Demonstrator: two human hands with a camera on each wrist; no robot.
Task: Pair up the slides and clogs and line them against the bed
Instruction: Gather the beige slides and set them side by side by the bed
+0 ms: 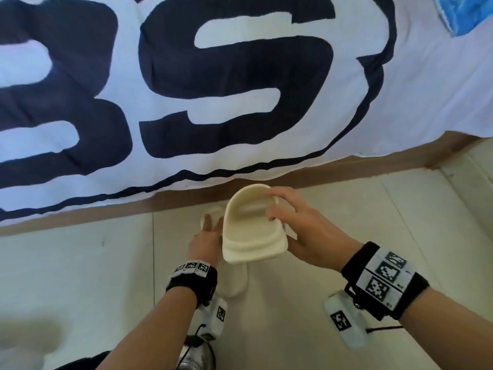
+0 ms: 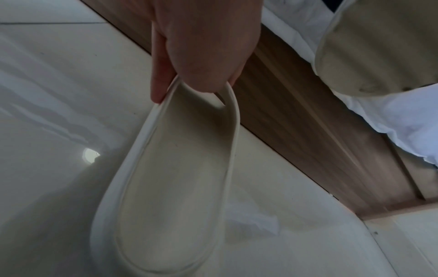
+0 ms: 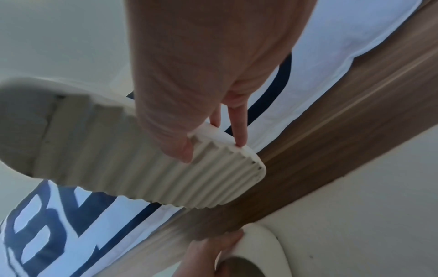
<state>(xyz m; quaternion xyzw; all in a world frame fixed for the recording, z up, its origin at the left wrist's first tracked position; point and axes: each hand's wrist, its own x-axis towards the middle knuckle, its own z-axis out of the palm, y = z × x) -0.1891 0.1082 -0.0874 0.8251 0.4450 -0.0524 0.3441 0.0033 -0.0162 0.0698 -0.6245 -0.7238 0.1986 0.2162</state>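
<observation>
Two cream slides, right hand (image 1: 301, 231) grips raised slide (image 1: 253, 225), left hand (image 1: 206, 240) grips lower slide (image 2: 170, 187), both lengthwise toward bed frame (image 1: 333, 169).

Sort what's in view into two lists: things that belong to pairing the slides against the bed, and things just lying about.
Part of the job:
cream slide, held off the floor by the right hand
second cream slide, gripped at its end by the left hand
wooden bed base, the line to set them against

Just lying about:
white bedcover with dark lettering
blue cloth
</observation>
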